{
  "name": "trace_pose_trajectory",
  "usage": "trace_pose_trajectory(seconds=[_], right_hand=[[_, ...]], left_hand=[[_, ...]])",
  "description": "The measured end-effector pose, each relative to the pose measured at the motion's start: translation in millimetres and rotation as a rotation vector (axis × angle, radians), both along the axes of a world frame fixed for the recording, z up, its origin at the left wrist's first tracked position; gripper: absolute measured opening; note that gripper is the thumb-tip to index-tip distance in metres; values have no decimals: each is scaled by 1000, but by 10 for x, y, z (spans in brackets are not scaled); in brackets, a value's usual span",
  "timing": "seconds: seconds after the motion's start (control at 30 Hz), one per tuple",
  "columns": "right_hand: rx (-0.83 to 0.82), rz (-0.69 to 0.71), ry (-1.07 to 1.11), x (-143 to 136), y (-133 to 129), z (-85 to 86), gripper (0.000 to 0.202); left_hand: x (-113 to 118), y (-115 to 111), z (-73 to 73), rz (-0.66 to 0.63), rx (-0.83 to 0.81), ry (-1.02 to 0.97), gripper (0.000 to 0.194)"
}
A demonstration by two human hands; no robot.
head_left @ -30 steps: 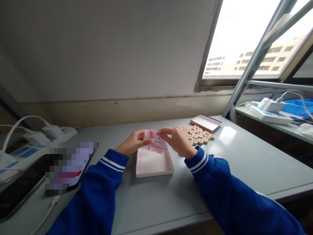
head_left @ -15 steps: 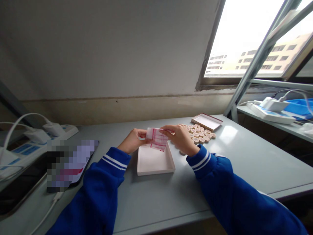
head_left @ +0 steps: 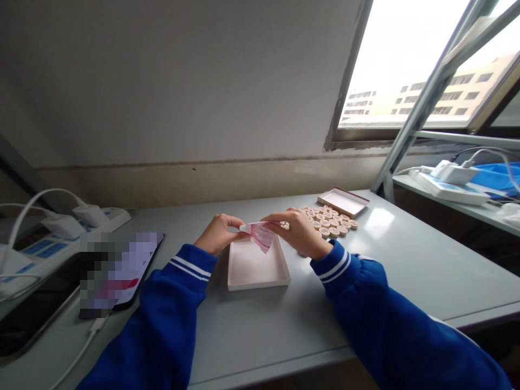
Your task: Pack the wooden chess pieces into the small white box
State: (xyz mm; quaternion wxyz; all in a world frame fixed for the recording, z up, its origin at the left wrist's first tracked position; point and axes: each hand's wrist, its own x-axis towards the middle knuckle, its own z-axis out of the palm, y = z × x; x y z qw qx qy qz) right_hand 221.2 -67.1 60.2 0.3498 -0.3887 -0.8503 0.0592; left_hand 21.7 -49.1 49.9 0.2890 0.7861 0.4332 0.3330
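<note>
A thin white sheet with red lines (head_left: 262,236) hangs bent between my two hands, over the back part of an open white box (head_left: 259,266). My left hand (head_left: 219,233) pinches the sheet's left edge between thumb and fingers. At the opposite edge, my right hand (head_left: 299,233) has its fingers closed on the sheet. Several round wooden pieces with markings (head_left: 333,232) lie in rows just beyond my right hand, which hides some of them.
A shallow box lid (head_left: 344,202) lies behind the round pieces. On the left are a phone (head_left: 125,271) with a cable, a dark device (head_left: 40,303) and a power strip (head_left: 117,218). Another power strip (head_left: 455,187) rests on the right shelf.
The sheet has tipped and bent, so its printed face now shows as a narrower, folded shape. Both hands have stayed nearly in place, holding it.
</note>
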Motion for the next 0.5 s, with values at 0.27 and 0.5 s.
trace_pose_trajectory(seconds=[0.27, 0.5], right_hand=[[-78, 315, -101, 72, -60, -50, 23], [-169, 412, -258, 7, -55, -203, 19]], left_hand=[[13, 22, -54, -100, 135, 105, 11], [24, 9, -88, -122, 196, 329, 17]])
